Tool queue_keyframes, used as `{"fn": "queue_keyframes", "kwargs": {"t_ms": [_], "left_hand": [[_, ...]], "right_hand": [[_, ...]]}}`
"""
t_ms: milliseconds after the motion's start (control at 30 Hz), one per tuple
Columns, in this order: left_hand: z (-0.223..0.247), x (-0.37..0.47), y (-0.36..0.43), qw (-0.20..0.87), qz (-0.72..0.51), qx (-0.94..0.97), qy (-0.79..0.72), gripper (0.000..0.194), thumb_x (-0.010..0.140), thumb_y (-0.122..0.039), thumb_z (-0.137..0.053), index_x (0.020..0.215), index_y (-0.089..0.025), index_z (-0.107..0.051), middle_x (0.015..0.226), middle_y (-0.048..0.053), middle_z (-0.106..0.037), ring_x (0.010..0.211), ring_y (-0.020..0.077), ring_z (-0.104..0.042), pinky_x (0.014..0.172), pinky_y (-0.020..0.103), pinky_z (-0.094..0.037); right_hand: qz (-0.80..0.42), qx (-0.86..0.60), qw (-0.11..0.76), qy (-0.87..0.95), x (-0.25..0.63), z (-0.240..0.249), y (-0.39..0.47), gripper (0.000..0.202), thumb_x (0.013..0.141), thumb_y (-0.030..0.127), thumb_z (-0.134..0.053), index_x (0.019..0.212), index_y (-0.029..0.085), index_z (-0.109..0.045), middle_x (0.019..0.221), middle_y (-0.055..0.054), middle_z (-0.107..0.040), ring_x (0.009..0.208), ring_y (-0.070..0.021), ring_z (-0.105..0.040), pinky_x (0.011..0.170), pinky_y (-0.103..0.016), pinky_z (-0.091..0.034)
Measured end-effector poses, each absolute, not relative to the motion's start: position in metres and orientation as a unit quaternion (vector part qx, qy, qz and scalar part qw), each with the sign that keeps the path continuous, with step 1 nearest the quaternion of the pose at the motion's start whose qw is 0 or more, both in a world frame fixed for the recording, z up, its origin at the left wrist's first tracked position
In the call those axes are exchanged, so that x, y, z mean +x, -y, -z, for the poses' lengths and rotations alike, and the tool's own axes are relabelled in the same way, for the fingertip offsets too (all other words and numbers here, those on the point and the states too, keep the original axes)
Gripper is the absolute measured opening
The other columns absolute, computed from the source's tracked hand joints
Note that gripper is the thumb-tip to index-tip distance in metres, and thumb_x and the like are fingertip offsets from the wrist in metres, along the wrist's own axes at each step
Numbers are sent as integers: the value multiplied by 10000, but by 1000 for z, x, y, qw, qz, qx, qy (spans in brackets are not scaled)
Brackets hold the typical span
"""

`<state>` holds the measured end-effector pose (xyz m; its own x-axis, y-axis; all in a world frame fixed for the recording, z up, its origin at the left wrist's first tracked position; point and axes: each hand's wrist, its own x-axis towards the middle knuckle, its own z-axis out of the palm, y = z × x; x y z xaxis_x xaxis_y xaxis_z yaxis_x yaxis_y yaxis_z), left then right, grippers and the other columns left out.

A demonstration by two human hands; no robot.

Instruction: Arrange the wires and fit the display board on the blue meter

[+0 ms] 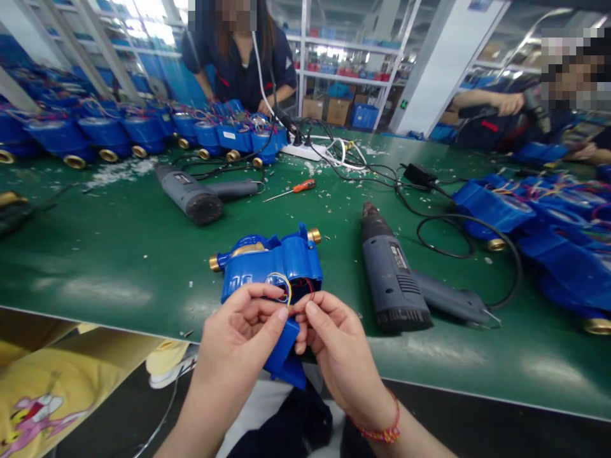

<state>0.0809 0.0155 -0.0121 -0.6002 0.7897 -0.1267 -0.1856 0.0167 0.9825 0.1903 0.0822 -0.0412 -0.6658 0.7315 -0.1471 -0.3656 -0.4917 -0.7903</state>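
- Green table holds blue meter, heat guns, screwdriver.
- Both hands pinch thin wires.
- Shelves stand behind.

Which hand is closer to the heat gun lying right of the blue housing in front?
Right. The right hand is left of the heat gun, with green table between them; the left hand is farther off, beyond the right hand.
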Motion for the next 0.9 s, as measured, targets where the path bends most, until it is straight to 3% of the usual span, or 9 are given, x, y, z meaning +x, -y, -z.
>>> {"fn": "queue_keyframes", "kwargs": {"t_ms": [100, 200, 300, 400, 500, 600, 667, 767, 900], "left_hand": [[11, 82, -13, 329, -626, 289, -645, 184, 711, -297, -726, 767, -189, -589, 619, 9, -702, 517, 156, -667, 503, 207, -528], [15, 89, -5, 259, -587, 342, -687, 134, 805, -323, -681, 832, -219, -601, 733, 8, -726, 667, 168, -711, 582, 204, -535], [26, 97, 10, 178, -585, 352, -709, 179, 875, -305, -650, 1040, -268, -591, 982, 9, -738, 913, 182, -720, 816, 243, -548], [45, 100, 31, 75, -633, 351, -686, 304, 879, -247, -660, 1150, -312, -540, 1248, 8, -624, 1195, 186, -592, 1059, 287, -435], [62, 98, 50, 123, -594, 349, -714, 363, 894, -403, -663, 1219, -309, -530, 1271, 28, -569, 1218, 214, -541, 1011, 283, -436], [68, 96, 54, 222, -562, 339, -721, 648, 853, -712, -555, 1342, -299, -460, 1333, 65, -557, 1181, 285, -563, 992, 382, -435], [66, 94, 50, 249, -563, 321, -720, 759, 805, -808, -510, 1367, -304, -427, 1370, 71, -553, 1212, 324, -552, 1032, 448, -403], [62, 87, 41, 274, -552, 319, -720, 747, 799, -780, -561, 1354, -296, -435, 1332, 68, -601, 1222, 333, -557, 1038, 472, -410], [61, 75, 39, 278, -523, 345, -728, 515, 859, -632, -610, 1217, -268, -540, 1209, 64, -665, 1150, 307, -616, 942, 421, -510]], "right_hand": [[-795, -262, 325, 440, 189, 36, -85, 306, 744, 438, -808, 843, 194, -653, 667, 38, -559, 516, -69, -500, 455, -166, -460], [-753, -288, 317, 500, 186, 29, -88, 303, 726, 426, -804, 778, 184, -630, 643, 35, -533, 529, -74, -460, 429, -157, -412], [-744, -292, 323, 507, 183, 29, -88, 305, 764, 433, -767, 738, 172, -612, 639, 26, -548, 534, -64, -451, 460, -153, -388], [-781, -294, 334, 439, 180, 33, -85, 346, 754, 458, -791, 748, 171, -598, 631, 47, -510, 503, -43, -414, 435, -135, -358], [-840, -274, 322, 340, 179, 38, -78, 365, 723, 443, -836, 759, 167, -600, 621, 62, -486, 475, -28, -389, 410, -123, -351], [-886, -250, 294, 259, 180, 40, -73, 351, 709, 385, -864, 750, 148, -608, 623, 55, -490, 497, -26, -399, 433, -114, -389], [-901, -238, 286, 224, 180, 39, -71, 327, 710, 339, -871, 746, 132, -620, 638, 48, -499, 516, -21, -402, 448, -104, -401], [-913, -221, 275, 204, 182, 38, -72, 290, 725, 299, -864, 757, 121, -638, 641, 49, -504, 515, -12, -397, 447, -93, -404], [-909, -223, 277, 220, 185, 41, -73, 283, 749, 317, -848, 773, 133, -634, 658, 47, -535, 498, -9, -421, 435, -95, -418]]}}
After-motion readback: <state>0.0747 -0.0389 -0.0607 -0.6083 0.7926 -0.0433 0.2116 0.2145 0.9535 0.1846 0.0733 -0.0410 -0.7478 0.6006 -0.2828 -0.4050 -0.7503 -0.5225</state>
